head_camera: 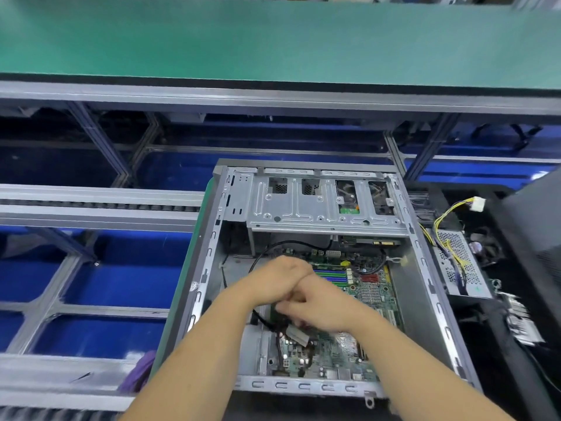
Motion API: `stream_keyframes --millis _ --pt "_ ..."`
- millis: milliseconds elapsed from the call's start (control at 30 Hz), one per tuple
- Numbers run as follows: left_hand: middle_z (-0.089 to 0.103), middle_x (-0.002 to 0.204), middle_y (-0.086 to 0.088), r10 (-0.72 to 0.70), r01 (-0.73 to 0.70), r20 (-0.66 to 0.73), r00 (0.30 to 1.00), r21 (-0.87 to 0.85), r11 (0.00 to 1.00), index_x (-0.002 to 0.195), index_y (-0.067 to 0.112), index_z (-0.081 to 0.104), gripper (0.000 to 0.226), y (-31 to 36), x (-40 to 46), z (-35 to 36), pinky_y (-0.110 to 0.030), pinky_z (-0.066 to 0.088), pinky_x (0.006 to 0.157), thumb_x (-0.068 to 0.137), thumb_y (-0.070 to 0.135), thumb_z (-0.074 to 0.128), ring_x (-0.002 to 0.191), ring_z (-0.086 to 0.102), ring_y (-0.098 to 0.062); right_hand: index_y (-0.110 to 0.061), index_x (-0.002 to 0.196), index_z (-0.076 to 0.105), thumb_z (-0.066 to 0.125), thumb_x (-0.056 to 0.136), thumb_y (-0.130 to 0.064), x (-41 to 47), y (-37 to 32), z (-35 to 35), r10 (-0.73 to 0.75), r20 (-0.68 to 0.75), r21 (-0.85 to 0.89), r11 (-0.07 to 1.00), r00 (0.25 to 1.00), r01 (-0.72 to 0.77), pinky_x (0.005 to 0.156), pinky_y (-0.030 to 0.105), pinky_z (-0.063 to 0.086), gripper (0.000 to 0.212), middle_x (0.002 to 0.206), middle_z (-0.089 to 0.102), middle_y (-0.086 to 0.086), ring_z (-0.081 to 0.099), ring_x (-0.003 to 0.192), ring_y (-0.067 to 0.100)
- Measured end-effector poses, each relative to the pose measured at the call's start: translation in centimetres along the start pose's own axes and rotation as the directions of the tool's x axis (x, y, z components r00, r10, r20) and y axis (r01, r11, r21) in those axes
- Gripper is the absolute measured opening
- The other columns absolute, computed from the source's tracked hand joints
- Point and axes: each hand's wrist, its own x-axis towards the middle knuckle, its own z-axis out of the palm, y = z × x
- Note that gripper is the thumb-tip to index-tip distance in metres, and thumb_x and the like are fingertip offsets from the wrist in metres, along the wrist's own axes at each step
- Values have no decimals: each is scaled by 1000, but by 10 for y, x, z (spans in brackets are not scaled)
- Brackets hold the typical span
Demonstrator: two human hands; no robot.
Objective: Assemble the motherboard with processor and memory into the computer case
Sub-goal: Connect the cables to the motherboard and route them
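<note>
Stretching across the top, a green conveyor belt edged by a grey aluminium rail. Running below it, metal frame struts over glossy blue panels. Lying at lower left, a purple cloth.

This is an electronics assembly workshop: a long green conveyor belt on an aluminium frame, an opened computer case, and a loose power supply beside it.

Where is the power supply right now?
In the head view the power supply lies outside the computer case, just off its right wall, with yellow wires across it.
</note>
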Motion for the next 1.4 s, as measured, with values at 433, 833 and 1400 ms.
stream_keyframes --millis 433,833,1400 --pt "68 98 -7 -201 511 -587 785 429 745 97 17 62 12 -15 -2 -18 -31 39 66 95 21 50 82 59 -31 -21 65 63 68 94 -36 -18 38 -47 200 -406 23 978 892 -209 51 18 40 33 51 54 -10 42 41 1" --pt "64 102 -8 21 392 -511 859 684 615 106 16 58 28 -11 -4 -19 -38 40 78 83 32 54 98 51 -28 -26 116 72 58 102 -13 -22 31 -45 211 -309 65 977 927 -201 49 6 40 24 75 60 -17 55 50 -8" --pt "66 74 -2 -27 46 -101 995 191 981 111 19 70 28 34 27 41 -23 44 53 93 12 51 56 56 -8 -10 79 73 59 92 -5 -21 34 -43 400 -554 201 915 730 -349 74 37 55 20 84 72 16 66 82 34"
